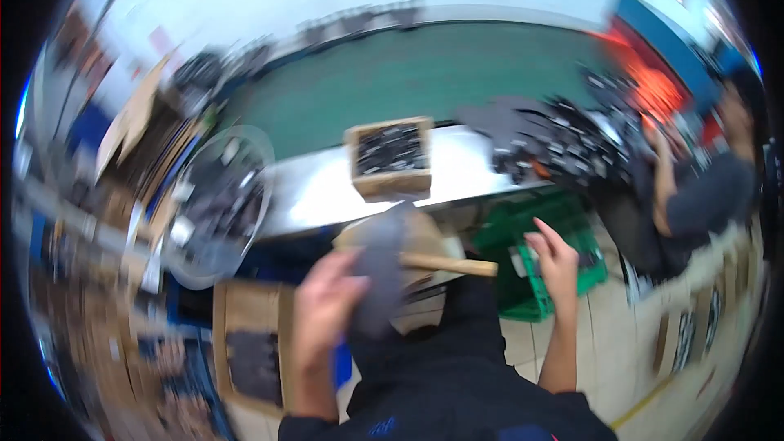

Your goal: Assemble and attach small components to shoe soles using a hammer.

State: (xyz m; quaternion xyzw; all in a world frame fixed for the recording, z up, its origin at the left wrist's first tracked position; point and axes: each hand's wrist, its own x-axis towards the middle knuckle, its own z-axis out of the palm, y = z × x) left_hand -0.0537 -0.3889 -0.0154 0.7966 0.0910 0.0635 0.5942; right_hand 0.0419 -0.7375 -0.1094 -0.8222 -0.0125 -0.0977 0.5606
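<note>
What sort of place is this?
Probably a factory workshop: dark pieces lie heaped on a pale bench, a box there holds more small dark things, and another person is beside the heap.

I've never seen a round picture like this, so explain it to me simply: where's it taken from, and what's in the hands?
There's no machine, just a person's bare hands. A fisheye camera worn on the head looks down, so straight edges bend. The left hand, blurred, holds a flat dark grey piece. The right hand is raised, with nothing visible in it. A wooden stick shows just right of the piece. On the pale table are a brown box of dark pieces and, further right, a dark heap.
</note>
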